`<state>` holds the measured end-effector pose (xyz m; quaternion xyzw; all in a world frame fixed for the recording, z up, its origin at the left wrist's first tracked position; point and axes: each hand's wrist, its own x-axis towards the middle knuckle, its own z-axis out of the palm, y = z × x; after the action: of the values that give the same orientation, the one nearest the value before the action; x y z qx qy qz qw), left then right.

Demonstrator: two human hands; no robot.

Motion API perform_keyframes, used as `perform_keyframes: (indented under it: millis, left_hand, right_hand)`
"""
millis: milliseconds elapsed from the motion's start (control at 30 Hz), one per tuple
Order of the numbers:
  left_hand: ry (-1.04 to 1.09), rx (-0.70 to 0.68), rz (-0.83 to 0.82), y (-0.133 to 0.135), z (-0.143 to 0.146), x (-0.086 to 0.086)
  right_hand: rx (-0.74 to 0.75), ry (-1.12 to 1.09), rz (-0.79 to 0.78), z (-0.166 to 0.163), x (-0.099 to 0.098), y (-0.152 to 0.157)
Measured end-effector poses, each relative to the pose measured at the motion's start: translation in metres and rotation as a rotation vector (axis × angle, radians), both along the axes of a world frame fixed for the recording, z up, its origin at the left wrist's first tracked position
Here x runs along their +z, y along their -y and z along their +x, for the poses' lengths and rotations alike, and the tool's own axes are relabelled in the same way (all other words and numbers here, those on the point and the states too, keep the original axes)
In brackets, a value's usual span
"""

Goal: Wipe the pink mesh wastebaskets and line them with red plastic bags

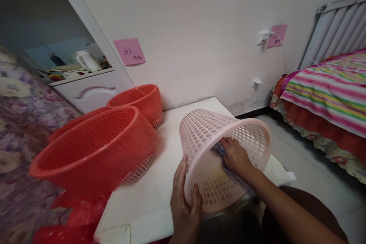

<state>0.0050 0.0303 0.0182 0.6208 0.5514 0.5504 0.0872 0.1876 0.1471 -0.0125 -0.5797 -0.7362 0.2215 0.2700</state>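
So I was standing right there, and the person had a pale pink round plastic basket with holes all over its wall (200, 131) tipped over, its mouth turned toward them, at the right side of a white flat-topped table (148, 206). Left hand (185, 202) had a firm hold on the rim, thumb inside and fingers around the outside. Right hand (236, 156) was deep in the basket, fingers up against a crumpled dark bluish patterned cloth (219, 149). Honestly couldn't tell if it was pinching that cloth or just pressing it, the fingertips were partly hidden.

Over on the left sat a big bright red plastic basket (103, 160), well apart from both hands, with a smaller round red plastic basket (148, 103) behind it near the wall. A square pink paper note with black handwriting (130, 52) was stuck up above them.
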Motion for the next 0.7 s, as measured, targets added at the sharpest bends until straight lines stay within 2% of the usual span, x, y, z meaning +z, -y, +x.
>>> perform_keyframes:
  millis: [100, 200, 267, 333, 400, 433, 467, 533, 600, 700]
  left_hand:
    - [0.097, -0.04, -0.05, 0.003, 0.009, -0.026]
    - [0.173, -0.017, -0.07, 0.001, 0.01, -0.036]
    - [0.186, -0.017, -0.064, -0.002, 0.007, -0.029]
    - [0.161, -0.039, -0.043, -0.004, 0.003, -0.015]
    - [0.111, -0.068, -0.011, -0.003, -0.001, 0.0]
    - [0.082, -0.078, 0.003, -0.002, -0.003, 0.007]
    - [0.049, -0.083, 0.009, -0.001, -0.005, 0.013]
    - [-0.019, -0.078, 0.005, 0.001, -0.008, 0.023]
    - [-0.09, -0.078, -0.005, 0.003, -0.009, 0.028]
    - [-0.147, -0.091, -0.003, 0.006, -0.005, 0.03]
  right_hand:
    - [0.098, -0.038, -0.053, -0.008, -0.004, 0.006]
    - [0.312, -0.196, -0.098, -0.021, -0.004, 0.015]
    - [0.47, -0.331, -0.141, -0.027, 0.0, 0.02]
    - [0.624, -0.556, -0.25, -0.03, 0.004, 0.023]
    - [0.728, -0.772, -0.363, -0.032, 0.006, 0.024]
    - [0.753, -0.787, -0.377, -0.032, 0.005, 0.025]
    - [0.747, -0.719, -0.351, -0.032, 0.003, 0.025]
    - [0.646, -0.432, -0.223, -0.031, -0.002, 0.024]
    - [0.466, -0.205, -0.108, -0.027, -0.007, 0.02]
    - [0.186, -0.091, -0.008, -0.014, -0.009, 0.009]
